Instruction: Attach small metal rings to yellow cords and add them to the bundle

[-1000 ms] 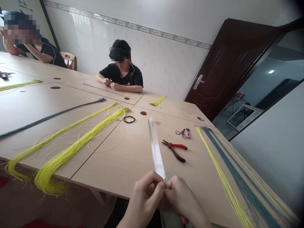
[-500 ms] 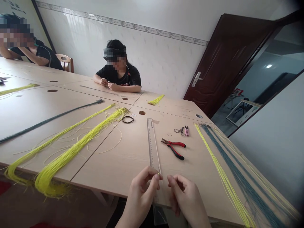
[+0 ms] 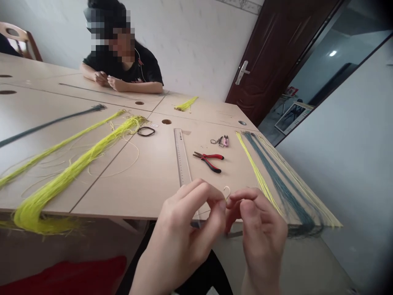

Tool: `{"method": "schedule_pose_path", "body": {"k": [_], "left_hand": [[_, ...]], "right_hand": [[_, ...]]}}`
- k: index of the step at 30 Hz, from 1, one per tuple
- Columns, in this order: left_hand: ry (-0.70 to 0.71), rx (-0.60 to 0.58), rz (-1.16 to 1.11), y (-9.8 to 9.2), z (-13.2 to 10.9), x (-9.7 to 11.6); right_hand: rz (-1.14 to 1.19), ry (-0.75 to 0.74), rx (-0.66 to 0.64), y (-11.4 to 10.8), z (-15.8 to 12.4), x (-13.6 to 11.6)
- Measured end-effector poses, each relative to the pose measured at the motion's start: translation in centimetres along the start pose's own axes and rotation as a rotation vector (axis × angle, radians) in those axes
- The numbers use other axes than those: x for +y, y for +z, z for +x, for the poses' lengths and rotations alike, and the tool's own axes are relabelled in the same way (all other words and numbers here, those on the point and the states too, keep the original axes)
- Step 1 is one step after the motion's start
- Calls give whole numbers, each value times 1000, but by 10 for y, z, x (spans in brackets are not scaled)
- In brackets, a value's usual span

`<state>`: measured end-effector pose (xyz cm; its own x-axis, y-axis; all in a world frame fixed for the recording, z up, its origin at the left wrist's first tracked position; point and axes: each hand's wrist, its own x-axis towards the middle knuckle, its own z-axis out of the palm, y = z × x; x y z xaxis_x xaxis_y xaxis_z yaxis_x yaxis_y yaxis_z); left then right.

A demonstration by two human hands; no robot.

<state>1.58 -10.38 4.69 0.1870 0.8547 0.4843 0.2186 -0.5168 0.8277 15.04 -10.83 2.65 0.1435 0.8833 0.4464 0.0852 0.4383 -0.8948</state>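
Above the table's near edge, my left hand (image 3: 192, 223) pinches a tiny fish hook (image 3: 227, 189), its curved bend sticking up from between thumb and forefinger. My right hand (image 3: 260, 223) sits right beside it, fingers curled and fingertips close to the hook's shank. Whether a fine line lies in those right fingers is too small to see. Just beyond my hands a clear ruler (image 3: 179, 157) lies on the table, partly behind my left hand. Red-and-black pliers (image 3: 210, 159) rest to the right of it with jaws apart.
Small scissors and a pink thread snipper (image 3: 226, 141) lie past the pliers. Yellow cord bundles (image 3: 89, 157) hang over the near edge at left. Blue-grey cords (image 3: 273, 176) run down the right side. A black loop (image 3: 145, 131) lies mid-table. Across sits a co-worker (image 3: 123, 65).
My hands have risen toward the camera and come together, with the hook now upright between them. The view has tilted down and swung right.
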Motion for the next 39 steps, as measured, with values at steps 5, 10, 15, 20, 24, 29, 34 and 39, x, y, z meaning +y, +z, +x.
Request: {"method": "schedule_pose_path", "body": {"k": [5, 10, 15, 20, 24, 29, 34, 39], "left_hand": [[97, -163, -76, 4, -25, -15], [110, -276, 0, 6, -23, -20], [127, -290, 30, 6, -21, -20], [100, -282, 31, 6, -23, -21], [33, -148, -11, 7, -24, -18], [-3, -194, -120, 8, -22, -14], [-8, -253, -197, 7, -20, -10], [-31, -228, -234, 7, -21, -10]], "right_hand": [[-9, 82, -75, -14, -22, 2], [-24, 90, -112, -18, -29, -3], [-76, 165, -76, -16, -31, -11], [-70, 158, -85, -18, -28, -9], [-74, 106, -132, -19, -28, -5], [-48, 69, -107, -17, -29, -7], [-17, 52, -60, -14, -29, -9], [-92, 19, -72, -14, -27, -11]]}}
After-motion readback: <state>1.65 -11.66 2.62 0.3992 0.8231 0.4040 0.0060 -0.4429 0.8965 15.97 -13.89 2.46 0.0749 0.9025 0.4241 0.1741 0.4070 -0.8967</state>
